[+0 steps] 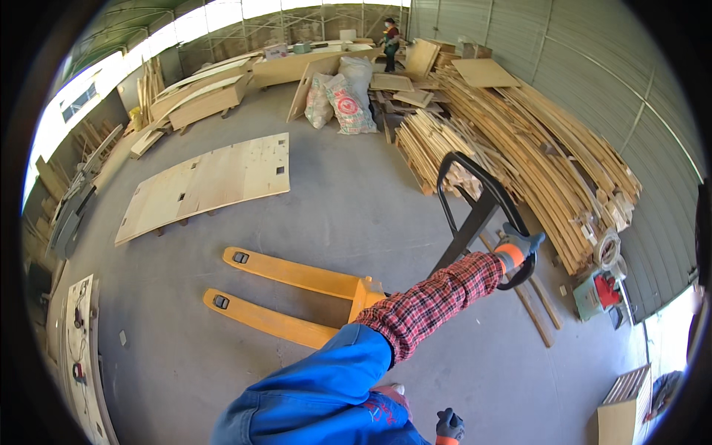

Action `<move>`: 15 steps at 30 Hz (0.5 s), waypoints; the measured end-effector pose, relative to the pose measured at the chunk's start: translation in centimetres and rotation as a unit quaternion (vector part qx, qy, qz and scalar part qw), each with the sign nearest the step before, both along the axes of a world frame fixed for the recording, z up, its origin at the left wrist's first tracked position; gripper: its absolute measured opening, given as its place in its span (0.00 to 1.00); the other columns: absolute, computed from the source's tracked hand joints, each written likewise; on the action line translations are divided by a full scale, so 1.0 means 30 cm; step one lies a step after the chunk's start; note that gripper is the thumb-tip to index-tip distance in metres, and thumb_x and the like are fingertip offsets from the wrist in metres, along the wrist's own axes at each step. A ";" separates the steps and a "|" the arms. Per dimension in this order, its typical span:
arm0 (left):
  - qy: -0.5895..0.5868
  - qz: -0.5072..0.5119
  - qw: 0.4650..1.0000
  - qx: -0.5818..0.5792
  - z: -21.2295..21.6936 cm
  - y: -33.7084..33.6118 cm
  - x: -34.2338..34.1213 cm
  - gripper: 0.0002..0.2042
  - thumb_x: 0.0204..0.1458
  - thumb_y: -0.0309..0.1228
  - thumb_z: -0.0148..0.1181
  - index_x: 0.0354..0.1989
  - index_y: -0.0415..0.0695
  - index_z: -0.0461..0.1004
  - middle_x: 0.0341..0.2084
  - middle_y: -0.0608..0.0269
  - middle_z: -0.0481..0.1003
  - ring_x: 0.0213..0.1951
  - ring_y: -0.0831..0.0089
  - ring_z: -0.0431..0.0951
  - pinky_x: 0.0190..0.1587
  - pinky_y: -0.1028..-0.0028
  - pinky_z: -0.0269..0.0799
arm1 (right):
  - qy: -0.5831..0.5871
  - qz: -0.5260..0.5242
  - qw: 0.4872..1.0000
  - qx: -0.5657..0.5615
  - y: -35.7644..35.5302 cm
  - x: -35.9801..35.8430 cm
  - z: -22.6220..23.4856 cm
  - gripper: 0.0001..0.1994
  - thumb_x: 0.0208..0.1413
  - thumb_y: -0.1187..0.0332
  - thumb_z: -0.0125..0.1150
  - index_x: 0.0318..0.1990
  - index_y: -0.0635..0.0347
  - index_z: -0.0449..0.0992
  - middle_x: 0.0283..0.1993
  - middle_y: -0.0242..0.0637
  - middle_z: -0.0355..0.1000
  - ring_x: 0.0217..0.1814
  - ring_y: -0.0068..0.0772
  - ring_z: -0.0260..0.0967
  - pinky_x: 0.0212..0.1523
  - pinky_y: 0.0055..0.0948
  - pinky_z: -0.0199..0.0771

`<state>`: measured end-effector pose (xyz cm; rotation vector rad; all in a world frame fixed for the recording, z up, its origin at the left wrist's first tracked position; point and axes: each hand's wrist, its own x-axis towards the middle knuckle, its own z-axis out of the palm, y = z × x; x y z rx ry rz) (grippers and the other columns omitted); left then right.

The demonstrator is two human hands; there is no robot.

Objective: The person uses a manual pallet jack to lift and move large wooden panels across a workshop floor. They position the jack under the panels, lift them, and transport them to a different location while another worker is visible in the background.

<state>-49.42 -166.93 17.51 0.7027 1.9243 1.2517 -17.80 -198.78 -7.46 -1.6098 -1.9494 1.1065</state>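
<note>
My left hand [521, 243], in a grey glove with an orange cuff, is closed round the right side of the black loop handle [486, 200] of a pallet jack. The handle's dark shaft leans down to the left, partly behind my plaid sleeve [441, 297]. The jack's two yellow forks [285, 274] lie low over the floor, pointing left with no load on them. My arm hides the jack's base. Low in the view hangs my right hand [449, 426], gloved too, its fingers curled in with nothing visible in them.
A wooden panel [215, 178] with square cutouts lies beyond the forks. Stacked timber [549, 156] lines the right wall, and loose strips [530, 308] lie beside the handle. Full sacks [348, 104] stand farther back. Near the far boards stands another person [391, 44].
</note>
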 end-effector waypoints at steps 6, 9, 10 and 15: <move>0.041 -0.020 0.999 0.030 0.028 0.355 0.130 0.45 0.43 0.60 0.64 0.61 0.40 0.55 0.46 0.41 0.74 0.41 0.50 0.79 0.44 0.59 0.75 | 0.003 -0.005 0.999 0.040 0.391 0.097 0.121 0.23 0.64 0.52 0.47 0.31 0.58 0.84 0.32 0.42 0.80 0.35 0.43 0.78 0.39 0.39 0.76; 0.144 -0.128 0.975 0.107 -0.050 0.365 0.256 0.28 0.53 0.56 0.57 0.47 0.41 0.67 0.42 0.47 0.77 0.41 0.53 0.79 0.43 0.58 0.73 | -0.047 -0.010 0.997 0.058 0.539 0.159 0.100 0.22 0.64 0.54 0.47 0.30 0.58 0.83 0.31 0.43 0.80 0.33 0.43 0.77 0.36 0.39 0.76; 0.162 -0.191 0.960 0.126 -0.218 0.353 0.298 0.26 0.54 0.56 0.55 0.43 0.42 0.69 0.39 0.50 0.77 0.39 0.55 0.78 0.43 0.57 0.72 | -0.048 -0.017 0.997 0.054 0.566 0.173 0.072 0.22 0.64 0.54 0.47 0.30 0.58 0.83 0.31 0.43 0.80 0.33 0.43 0.77 0.36 0.39 0.76; 0.311 -0.371 0.875 -0.017 -1.002 -0.294 0.204 0.15 0.55 0.44 0.55 0.27 0.43 0.75 0.25 0.51 0.77 0.26 0.55 0.73 0.31 0.56 0.68 | -0.050 0.025 0.997 -0.055 0.585 0.156 -0.098 0.20 0.62 0.51 0.50 0.36 0.55 0.82 0.35 0.45 0.79 0.36 0.42 0.77 0.40 0.44 0.75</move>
